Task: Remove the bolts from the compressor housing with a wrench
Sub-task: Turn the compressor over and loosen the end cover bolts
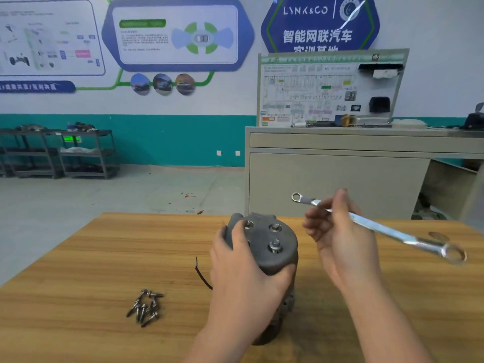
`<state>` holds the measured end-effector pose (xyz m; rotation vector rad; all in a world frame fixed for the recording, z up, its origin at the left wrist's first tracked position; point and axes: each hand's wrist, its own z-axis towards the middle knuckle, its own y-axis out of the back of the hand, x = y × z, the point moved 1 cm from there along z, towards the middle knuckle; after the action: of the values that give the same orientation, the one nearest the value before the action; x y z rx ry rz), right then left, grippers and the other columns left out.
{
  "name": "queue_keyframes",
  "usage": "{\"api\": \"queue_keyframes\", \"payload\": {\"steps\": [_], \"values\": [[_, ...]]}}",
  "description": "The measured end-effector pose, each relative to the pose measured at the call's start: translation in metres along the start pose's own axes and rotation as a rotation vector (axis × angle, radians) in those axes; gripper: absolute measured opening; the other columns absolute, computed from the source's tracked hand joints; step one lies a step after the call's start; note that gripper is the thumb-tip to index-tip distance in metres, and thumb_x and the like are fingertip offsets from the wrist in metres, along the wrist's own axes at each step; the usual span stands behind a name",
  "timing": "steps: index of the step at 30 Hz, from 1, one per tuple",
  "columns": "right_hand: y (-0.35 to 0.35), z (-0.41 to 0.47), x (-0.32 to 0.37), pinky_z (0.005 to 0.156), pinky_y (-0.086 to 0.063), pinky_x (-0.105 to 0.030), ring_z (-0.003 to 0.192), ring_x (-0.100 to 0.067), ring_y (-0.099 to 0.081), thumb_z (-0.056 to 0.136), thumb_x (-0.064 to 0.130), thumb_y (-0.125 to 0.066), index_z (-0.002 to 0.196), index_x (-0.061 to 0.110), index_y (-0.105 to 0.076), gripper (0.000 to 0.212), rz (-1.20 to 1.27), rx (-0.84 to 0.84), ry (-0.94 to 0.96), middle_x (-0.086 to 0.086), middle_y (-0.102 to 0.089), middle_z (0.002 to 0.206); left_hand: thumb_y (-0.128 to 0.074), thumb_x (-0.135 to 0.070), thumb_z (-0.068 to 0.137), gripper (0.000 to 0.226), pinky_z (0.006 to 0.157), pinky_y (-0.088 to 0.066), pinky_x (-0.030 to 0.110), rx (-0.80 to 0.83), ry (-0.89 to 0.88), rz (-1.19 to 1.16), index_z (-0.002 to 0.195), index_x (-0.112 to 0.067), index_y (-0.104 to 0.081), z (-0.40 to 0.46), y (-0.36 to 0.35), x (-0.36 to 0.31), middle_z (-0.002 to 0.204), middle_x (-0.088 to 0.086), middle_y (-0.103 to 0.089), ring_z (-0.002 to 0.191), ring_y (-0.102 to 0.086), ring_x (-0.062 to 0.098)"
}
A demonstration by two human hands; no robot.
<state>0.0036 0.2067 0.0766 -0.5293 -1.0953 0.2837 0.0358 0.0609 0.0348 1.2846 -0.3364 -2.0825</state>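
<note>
Left hand (243, 268) clamped over the grey compressor housing (272, 244), which stands upright on the wooden table (91, 258). One bolt (275, 243) sticks up from its top face; the other holes look empty, though blur makes that unsure. Right hand (340, 239) pinches a wrench (379, 226) mid-shaft, held in the air to the right of the housing, not touching it. Loose bolts (146, 307) piled on the table at left, a black wire (201, 273) near the housing.
</note>
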Motion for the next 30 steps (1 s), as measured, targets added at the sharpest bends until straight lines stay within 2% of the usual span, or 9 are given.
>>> {"api": "queue_keyframes", "payload": {"steps": [2, 4, 8, 13, 17, 21, 25, 27, 30], "values": [[0.001, -0.011, -0.008, 0.060, -0.048, -0.019, 0.061, -0.006, -0.061, 0.075, 0.037, -0.074, 0.062, 0.027, -0.064, 0.019, -0.310, 0.084, 0.142, 0.004, -0.068, 0.065, -0.061, -0.069, 0.056, 0.100, 0.111, -0.026, 0.035, -0.033, 0.009, -0.011, 0.137, -0.039, -0.011, -0.003, -0.002, -0.001, 0.139, -0.010, -0.014, 0.132, -0.017, 0.016], [0.000, -0.020, -0.019, 0.065, -0.049, -0.018, 0.068, -0.004, -0.061, 0.061, 0.023, -0.080, 0.061, 0.026, -0.055, 0.025, -0.461, 0.194, 0.166, 0.005, -0.068, 0.071, -0.058, -0.070, 0.057, 0.098, 0.111, -0.029, 0.037, -0.037, 0.020, -0.024, 0.137, -0.042, -0.008, -0.003, -0.003, -0.002, 0.139, -0.012, -0.013, 0.131, -0.017, 0.015], [-0.006, -0.019, -0.014, 0.073, -0.050, -0.034, 0.076, -0.015, -0.059, 0.061, 0.016, -0.085, 0.058, 0.027, -0.052, 0.035, -0.646, 0.277, 0.137, -0.007, -0.066, 0.077, -0.063, -0.063, 0.062, 0.095, 0.112, -0.030, 0.041, -0.007, 0.023, -0.010, 0.135, -0.047, -0.004, 0.000, -0.004, -0.006, 0.142, -0.015, -0.009, 0.132, -0.012, 0.011], [-0.004, -0.011, -0.005, 0.073, -0.053, -0.027, 0.078, -0.008, -0.066, 0.072, -0.008, -0.075, 0.054, 0.021, -0.051, 0.042, -0.589, 0.415, 0.008, -0.007, -0.072, 0.077, -0.053, -0.074, 0.054, 0.096, 0.113, -0.029, 0.039, 0.009, 0.001, 0.008, 0.132, -0.049, -0.003, 0.001, -0.005, -0.004, 0.136, -0.021, -0.005, 0.135, -0.011, 0.010], [-0.001, -0.012, -0.008, 0.079, -0.051, -0.029, 0.088, -0.007, -0.063, 0.065, 0.000, -0.084, 0.057, 0.024, -0.051, 0.042, -0.678, 0.293, 0.092, -0.011, -0.067, 0.089, -0.048, -0.078, 0.051, 0.102, 0.112, -0.027, 0.035, 0.002, -0.002, 0.026, 0.137, -0.043, -0.006, 0.006, -0.006, -0.002, 0.137, -0.019, -0.007, 0.133, -0.010, 0.008], [0.005, -0.011, -0.012, 0.068, -0.049, -0.012, 0.078, 0.004, -0.066, 0.062, -0.009, -0.081, 0.064, 0.015, -0.043, 0.045, -0.538, 0.240, 0.087, -0.011, -0.073, 0.072, -0.050, -0.080, 0.052, 0.100, 0.110, -0.027, 0.034, 0.001, -0.015, 0.037, 0.134, -0.044, -0.007, 0.006, -0.007, -0.003, 0.133, -0.022, -0.005, 0.129, -0.009, 0.005], [0.006, -0.014, -0.014, 0.084, -0.045, -0.026, 0.093, -0.005, -0.067, 0.066, 0.000, -0.077, 0.065, 0.024, -0.042, 0.043, -0.427, 0.316, 0.046, -0.008, -0.075, 0.079, -0.049, -0.081, 0.050, 0.099, 0.107, -0.028, 0.031, 0.010, -0.030, 0.029, 0.133, -0.047, -0.010, 0.007, -0.005, 0.000, 0.133, -0.023, -0.007, 0.128, -0.010, 0.002], [0.003, -0.016, -0.016, 0.080, -0.047, -0.020, 0.087, -0.005, -0.067, 0.063, 0.008, -0.080, 0.063, 0.028, -0.044, 0.041, -0.469, 0.296, 0.063, -0.004, -0.075, 0.079, -0.052, -0.080, 0.050, 0.100, 0.109, -0.028, 0.031, 0.029, -0.030, 0.016, 0.135, -0.046, -0.013, 0.008, -0.004, 0.002, 0.135, -0.023, -0.009, 0.130, -0.012, 0.003], [0.001, -0.017, -0.019, 0.068, -0.048, -0.011, 0.074, -0.001, -0.065, 0.063, -0.001, -0.084, 0.066, 0.021, -0.042, 0.047, -0.545, 0.254, 0.126, 0.000, -0.072, 0.072, -0.054, -0.078, 0.049, 0.100, 0.111, -0.031, 0.036, 0.048, -0.023, -0.003, 0.136, -0.046, -0.016, 0.008, -0.004, 0.005, 0.135, -0.024, -0.010, 0.135, -0.016, 0.010]]}}
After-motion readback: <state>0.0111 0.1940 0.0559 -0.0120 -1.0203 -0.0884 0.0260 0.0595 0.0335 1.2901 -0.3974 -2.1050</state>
